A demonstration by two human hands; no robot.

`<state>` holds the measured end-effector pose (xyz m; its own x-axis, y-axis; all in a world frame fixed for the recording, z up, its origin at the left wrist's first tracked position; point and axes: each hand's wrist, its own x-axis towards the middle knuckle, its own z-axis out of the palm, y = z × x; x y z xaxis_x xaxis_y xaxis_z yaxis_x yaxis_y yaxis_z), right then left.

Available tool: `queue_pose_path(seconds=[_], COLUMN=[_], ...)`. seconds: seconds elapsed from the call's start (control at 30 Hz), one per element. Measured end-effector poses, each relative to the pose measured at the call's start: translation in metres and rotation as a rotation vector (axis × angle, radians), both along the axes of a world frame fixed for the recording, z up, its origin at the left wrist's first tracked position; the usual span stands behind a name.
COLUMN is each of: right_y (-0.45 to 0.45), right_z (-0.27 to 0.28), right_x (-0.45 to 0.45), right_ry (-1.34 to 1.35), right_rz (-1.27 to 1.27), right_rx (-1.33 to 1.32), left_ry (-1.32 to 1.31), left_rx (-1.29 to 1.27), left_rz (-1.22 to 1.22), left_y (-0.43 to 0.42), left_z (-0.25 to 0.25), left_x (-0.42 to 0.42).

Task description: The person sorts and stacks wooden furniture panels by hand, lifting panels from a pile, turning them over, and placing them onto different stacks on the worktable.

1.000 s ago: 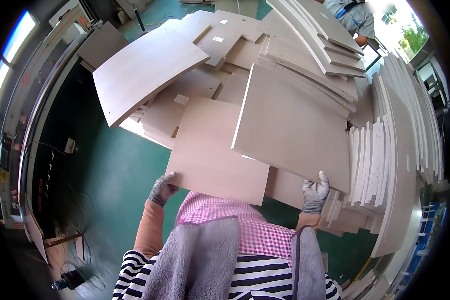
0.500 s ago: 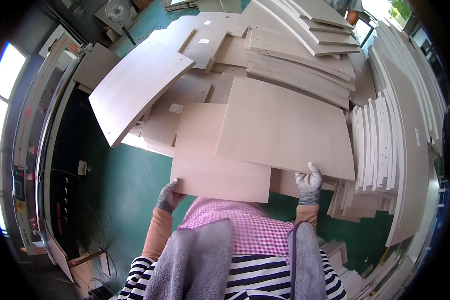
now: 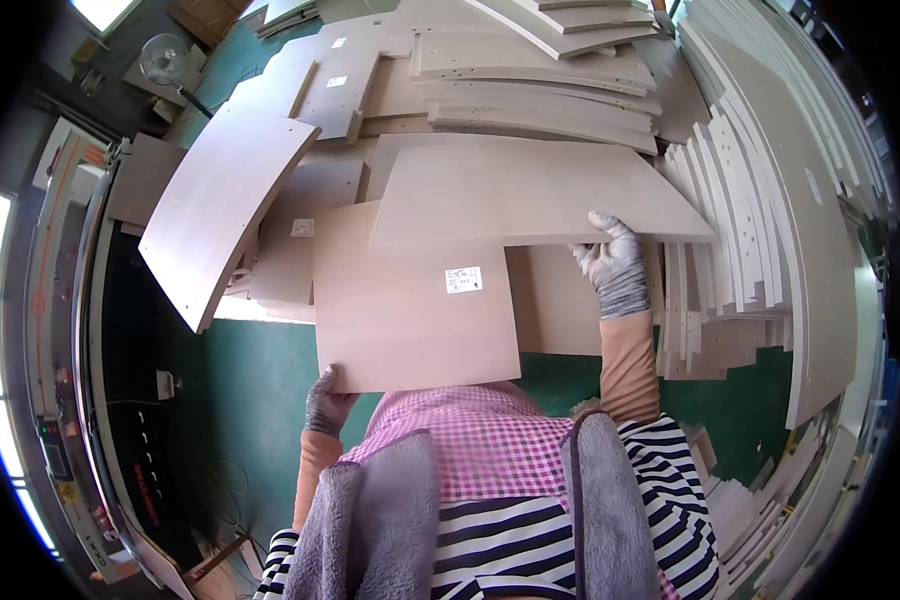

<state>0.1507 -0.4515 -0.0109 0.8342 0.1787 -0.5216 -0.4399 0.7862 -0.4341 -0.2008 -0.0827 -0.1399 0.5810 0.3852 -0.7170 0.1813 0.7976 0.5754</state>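
Far left, a long black machine [image 3: 125,440] bears red lettering, too blurred to read. The left hand [image 3: 328,405] has its fingers closed on the near left corner of a flat, pale pinkish-beige rectangular panel [image 3: 400,320]. Its white printed label [image 3: 463,280], print illegible, now shows fully; the upper beige board [image 3: 530,190] has shifted away. The right hand [image 3: 615,272] grips that board's near edge.

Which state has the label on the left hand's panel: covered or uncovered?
Uncovered: the white label shows whole, clear of the upper panel.
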Motion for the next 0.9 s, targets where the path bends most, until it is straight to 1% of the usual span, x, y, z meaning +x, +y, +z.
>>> queue_pose_path(seconds=[0.1, 0.23, 0.3, 0.37, 0.43, 0.5, 0.53, 0.57, 0.63, 0.7, 0.73, 0.8, 0.83, 0.9], right_y=[-0.007, -0.028, -0.042, -0.043, -0.037, -0.033, -0.030, -0.025, -0.003, 0.016, 0.020, 0.029, 0.032, 0.030], right_z=[0.026, 0.056, 0.058, 0.068, 0.069, 0.061, 0.052, 0.046, 0.040, 0.027, 0.010, -0.016, -0.025, -0.051], right_x=[0.012, 0.025, 0.034, 0.035, 0.031, 0.027, 0.024, 0.019, -0.001, -0.023, -0.030, -0.047, -0.058, -0.075], right_ry=[0.024, -0.007, -0.031, -0.022, -0.006, -0.027, -0.053, -0.066, -0.046, -0.051, -0.036, -0.010, 0.004, 0.052], right_rz=[-0.019, 0.060, 0.112, 0.121, 0.107, 0.092, 0.127, 0.133, 0.153, 0.172, 0.188, 0.206, 0.211, 0.230], right_rx=[-0.086, -0.103, -0.097, -0.021, -0.051, -0.103, -0.072, -0.071, -0.147, -0.080, -0.065, -0.027, -0.004, -0.008], left_ry=[-0.006, -0.003, 0.002, 0.032, 0.027, 0.014, 0.006, -0.003, -0.029, -0.020, -0.035, -0.037, -0.044, 0.042], left_rx=[-0.059, -0.028, -0.028, 0.017, 0.029, 0.073, 0.073, 0.057, 0.050, 0.041, 0.050, -0.118, -0.110, -0.052], left_rz=[0.019, 0.037, 0.059, 0.075, 0.093, 0.069, 0.076, 0.031, -0.017, -0.088, -0.098, -0.247, -0.264, -0.419], left_y=[0.002, 0.002, 0.003, 0.005, 0.005, 0.003, 0.005, 0.008, 0.011, 0.011, 0.015, 0.027, 0.032, 0.041], left_z=[-0.004, -0.002, -0.002, -0.001, 0.006, 0.014, 0.014, 0.014, 0.017, 0.023, 0.025, 0.027, 0.027, 0.026], left_x=[-0.001, -0.003, -0.001, 0.002, 0.008, 0.012, 0.011, 0.012, 0.018, 0.027, 0.032, 0.041, 0.045, 0.049])
